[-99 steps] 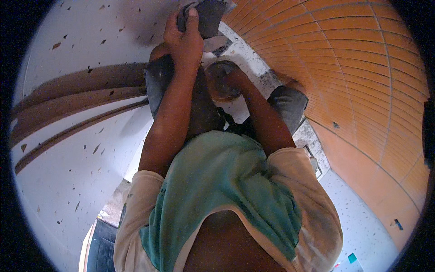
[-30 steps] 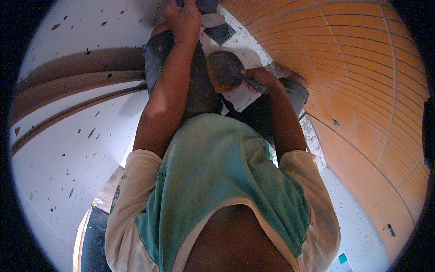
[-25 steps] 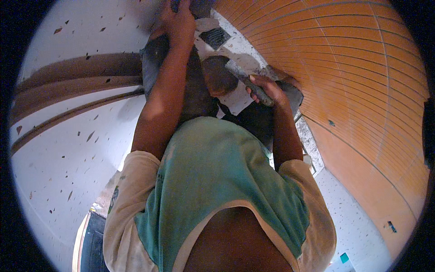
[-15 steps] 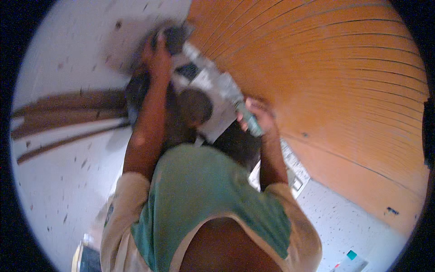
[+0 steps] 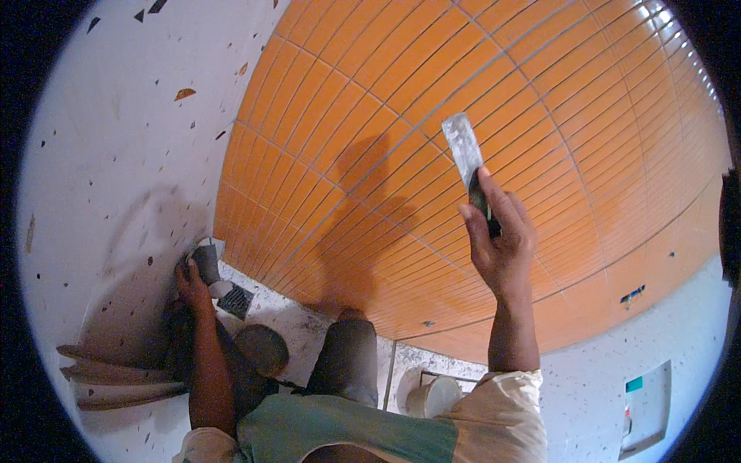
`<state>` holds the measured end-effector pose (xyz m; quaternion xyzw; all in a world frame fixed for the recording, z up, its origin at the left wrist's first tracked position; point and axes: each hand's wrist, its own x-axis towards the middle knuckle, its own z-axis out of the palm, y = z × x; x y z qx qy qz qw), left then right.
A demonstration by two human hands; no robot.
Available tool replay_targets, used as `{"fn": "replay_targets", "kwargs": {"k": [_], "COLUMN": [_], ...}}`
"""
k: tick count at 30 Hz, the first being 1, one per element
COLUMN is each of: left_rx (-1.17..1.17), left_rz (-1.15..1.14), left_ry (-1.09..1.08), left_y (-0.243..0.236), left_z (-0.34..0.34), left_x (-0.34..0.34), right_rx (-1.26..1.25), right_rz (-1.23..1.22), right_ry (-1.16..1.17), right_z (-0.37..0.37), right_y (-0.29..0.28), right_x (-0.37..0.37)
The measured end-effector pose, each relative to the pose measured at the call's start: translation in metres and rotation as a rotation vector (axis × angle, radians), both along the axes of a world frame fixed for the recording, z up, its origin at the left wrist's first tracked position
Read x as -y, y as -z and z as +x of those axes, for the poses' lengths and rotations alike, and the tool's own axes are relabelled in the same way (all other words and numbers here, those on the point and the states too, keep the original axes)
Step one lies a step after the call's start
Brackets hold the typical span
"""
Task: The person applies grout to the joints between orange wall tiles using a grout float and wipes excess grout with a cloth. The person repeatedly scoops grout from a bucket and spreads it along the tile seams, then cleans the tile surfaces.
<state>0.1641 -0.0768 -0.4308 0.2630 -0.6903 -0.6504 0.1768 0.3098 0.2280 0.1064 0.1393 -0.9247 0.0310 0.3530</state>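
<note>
My right hand (image 5: pixel 505 239) is raised in front of the orange tiled wall (image 5: pixel 432 255), fingers wrapped round the dark handle of a putty knife (image 5: pixel 463 147). Its narrow metal blade points up and is smeared with pale grey material. Low at the left, in the corner by the speckled white wall (image 5: pixel 116 193), my left hand (image 5: pixel 193 285) grips a dark grey, tapered piece (image 5: pixel 207 262) with a pale edge. What kind of thing this piece is, I cannot tell. Grey lines run along the joints between the long tiles.
A dark ridged square (image 5: pixel 235 302) lies near my left hand. Brown boards (image 5: pixel 123 378) stick out at the lower left. A whitish bucket (image 5: pixel 434 397) stands low, right of my knee (image 5: pixel 343 359). A wall opening (image 5: pixel 633 294) and a recessed panel (image 5: pixel 647 409) are at the right.
My right hand has lifted the putty knife from low by the corner up in front of the tiles. The view has swung toward the orange wall. My left hand still grips the grey piece.
</note>
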Motion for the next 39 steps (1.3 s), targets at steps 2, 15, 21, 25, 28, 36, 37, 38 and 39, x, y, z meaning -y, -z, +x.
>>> {"fn": "replay_targets", "kwargs": {"k": [2,15,21,25,28,36,37,38,39], "left_rx": [-0.029,0.079,0.077,0.069,0.122,0.069,0.061,0.053,0.075], "left_rz": [-0.005,0.065,0.002,0.058,-0.003,0.015,0.035,0.055,0.056], "left_ry": [0.036,-0.059,-0.045,-0.013,-0.032,-0.007,0.008,0.023,0.030], "left_y": [-0.019,0.015,-0.032,-0.052,-0.049,-0.038,-0.040,-0.042,-0.048], "left_z": [0.008,-0.002,0.012,0.018,0.017,0.013,0.012,0.012,0.013], "left_x": [-0.004,-0.019,-0.018,-0.020,-0.019,-0.016,-0.018,-0.020,-0.019], "right_rx": [-0.018,-0.161,-0.176,-0.157,-0.104,-0.051,-0.063,-0.075,-0.071], "right_rz": [0.165,0.532,0.588,0.648,0.653,0.603,0.611,0.619,0.633], "right_ry": [0.185,0.220,0.187,0.231,0.276,0.421,0.409,0.397,0.410], "right_z": [0.000,-0.014,-0.029,-0.030,-0.024,-0.005,-0.008,-0.011,-0.015], "right_y": [-0.014,-0.034,-0.038,-0.041,-0.044,-0.050,-0.050,-0.051,-0.049], "right_x": [0.011,-0.011,-0.012,-0.015,-0.009,0.038,0.039,0.041,0.040]}}
